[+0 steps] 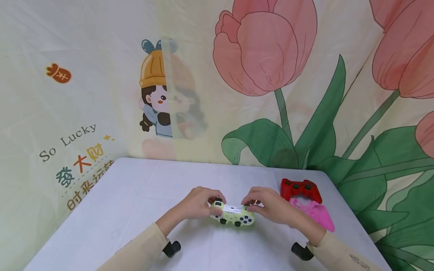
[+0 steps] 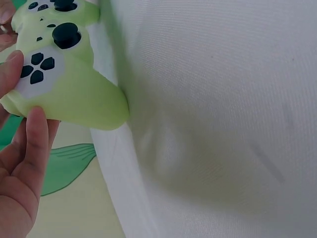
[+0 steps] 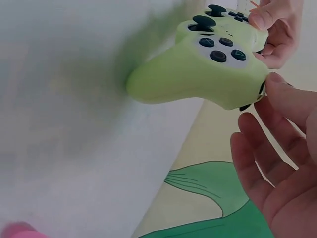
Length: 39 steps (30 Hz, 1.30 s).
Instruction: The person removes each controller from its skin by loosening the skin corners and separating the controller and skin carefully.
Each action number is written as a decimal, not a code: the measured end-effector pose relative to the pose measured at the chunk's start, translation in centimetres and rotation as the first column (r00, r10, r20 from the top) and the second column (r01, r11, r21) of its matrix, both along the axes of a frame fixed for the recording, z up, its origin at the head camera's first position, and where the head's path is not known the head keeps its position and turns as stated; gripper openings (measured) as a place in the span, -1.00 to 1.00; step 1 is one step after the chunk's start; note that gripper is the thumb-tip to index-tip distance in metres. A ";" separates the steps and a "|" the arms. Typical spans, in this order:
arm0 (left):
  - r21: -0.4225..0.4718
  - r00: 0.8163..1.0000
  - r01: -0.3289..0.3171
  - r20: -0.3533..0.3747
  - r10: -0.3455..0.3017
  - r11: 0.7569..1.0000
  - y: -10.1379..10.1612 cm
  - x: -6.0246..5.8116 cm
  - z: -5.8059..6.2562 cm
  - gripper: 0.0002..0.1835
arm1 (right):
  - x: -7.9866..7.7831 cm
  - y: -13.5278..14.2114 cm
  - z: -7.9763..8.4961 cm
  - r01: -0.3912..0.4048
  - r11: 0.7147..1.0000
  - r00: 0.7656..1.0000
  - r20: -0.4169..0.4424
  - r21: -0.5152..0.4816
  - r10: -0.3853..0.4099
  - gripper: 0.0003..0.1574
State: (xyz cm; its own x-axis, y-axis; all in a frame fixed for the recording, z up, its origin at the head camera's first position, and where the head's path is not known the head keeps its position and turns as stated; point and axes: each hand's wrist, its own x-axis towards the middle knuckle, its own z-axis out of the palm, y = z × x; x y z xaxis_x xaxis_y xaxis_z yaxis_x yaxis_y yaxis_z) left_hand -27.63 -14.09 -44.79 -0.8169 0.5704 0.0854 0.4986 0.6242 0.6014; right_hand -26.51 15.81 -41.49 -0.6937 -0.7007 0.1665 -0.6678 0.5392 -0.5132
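A white game controller (image 1: 233, 210) in a pale green cover is between my two hands, its thumbsticks toward me and its grips at the table. My left hand (image 1: 202, 203) holds its left end, with the thumb near the directional buttons (image 2: 37, 68) and another finger against the cover's side. At the right shoulder, my right hand (image 1: 263, 203) pinches the corner between thumb (image 3: 283, 89) and forefinger; its other fingers are spread loosely. White casing shows along the controller's top edge and around the buttons.
To the right lie a red controller-shaped piece (image 1: 288, 188) and a pink cover (image 1: 320, 215), close together on the white-clothed table (image 1: 142, 195). A black device (image 1: 171, 248) sits by the left wrist, another (image 1: 301, 251) by the right. A printed curtain (image 1: 190, 22) hangs behind the table.
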 end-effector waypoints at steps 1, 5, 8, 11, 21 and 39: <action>-0.001 1.000 0.000 0.001 0.000 1.000 0.0 0.0 0.0 -0.75 | -0.1 -0.1 0.2 -0.009 1.000 1.000 0.007 0.012 0.009 -0.74; -0.007 1.000 0.002 0.002 -0.002 1.000 0.0 -0.1 0.0 -0.75 | -0.6 -0.3 0.8 -0.054 0.997 0.998 0.025 0.050 0.052 -0.79; -0.006 1.000 0.003 -0.005 -0.003 1.000 0.1 -0.1 0.1 -0.75 | -1.0 -0.4 1.4 -0.085 0.994 0.996 0.033 0.069 0.083 -0.81; -0.006 1.000 0.006 -0.009 -0.006 1.000 0.2 -0.1 0.1 -0.75 | -1.2 -0.5 1.8 -0.101 0.991 0.994 0.051 0.088 0.097 -0.82; -0.014 1.000 0.013 -0.026 -0.013 1.000 0.2 -0.2 0.0 -0.75 | -1.6 -0.5 1.8 -0.100 0.991 0.994 0.051 0.090 0.096 -0.85; 0.009 1.000 0.018 -0.018 -0.018 1.000 -0.1 0.4 -0.4 -0.73 | -1.8 -1.3 1.6 -0.049 0.992 0.987 0.158 0.115 0.030 -0.89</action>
State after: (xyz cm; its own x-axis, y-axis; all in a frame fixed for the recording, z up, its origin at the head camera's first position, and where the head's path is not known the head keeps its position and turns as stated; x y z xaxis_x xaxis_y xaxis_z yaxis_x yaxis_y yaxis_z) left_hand -27.24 -14.17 -45.15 -0.8048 0.5841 0.1053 0.5205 0.6093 0.5982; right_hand -28.29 14.52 -39.87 -0.6758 -0.7366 -0.0275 -0.6068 0.5771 -0.5467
